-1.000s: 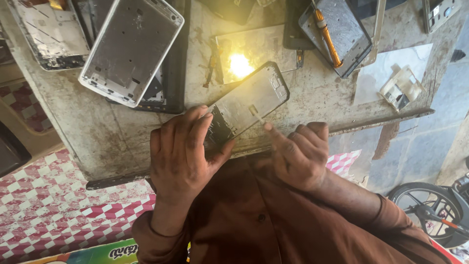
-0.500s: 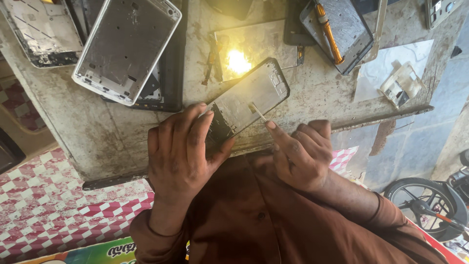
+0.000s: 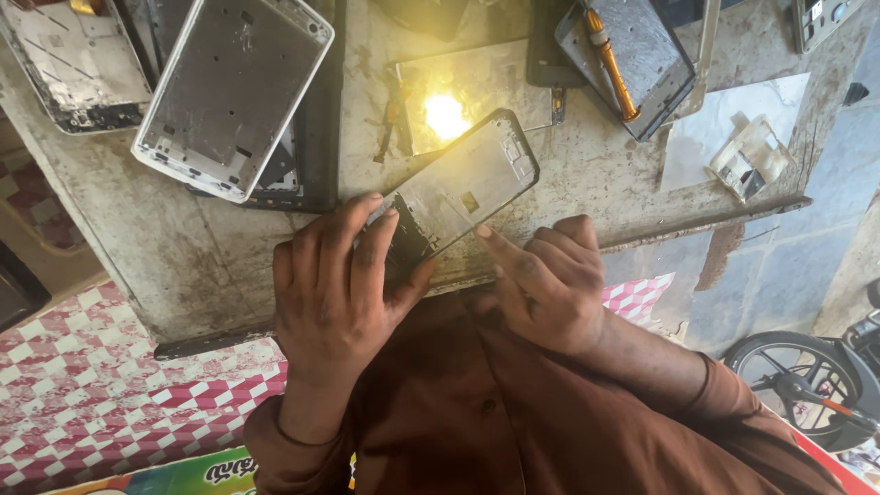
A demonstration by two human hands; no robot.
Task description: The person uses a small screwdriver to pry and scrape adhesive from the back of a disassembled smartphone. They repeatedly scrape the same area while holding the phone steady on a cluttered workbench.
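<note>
Left hand (image 3: 339, 293) clamps the stripped phone frame (image 3: 463, 188) to the tabletop (image 3: 174, 266), right hand (image 3: 545, 280) curled, forefinger at its edge: gutted, not rebuilt.

Scuffed grey counter (image 3: 174, 247); white-rimmed phone frame (image 3: 234, 92) upper left, orange-handled tool (image 3: 610, 64) on another frame (image 3: 632, 55), wheel (image 3: 793, 385) lower right, possibly a motorbike's.

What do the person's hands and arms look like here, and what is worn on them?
Both hands, the left hand and the right hand, are bare: no gloves, and no rings or watch that I can make out. Both arms wear long brown sleeves of a buttoned brown shirt; the cuffs end at the wrists. The fingers look smudged with grime.
</note>
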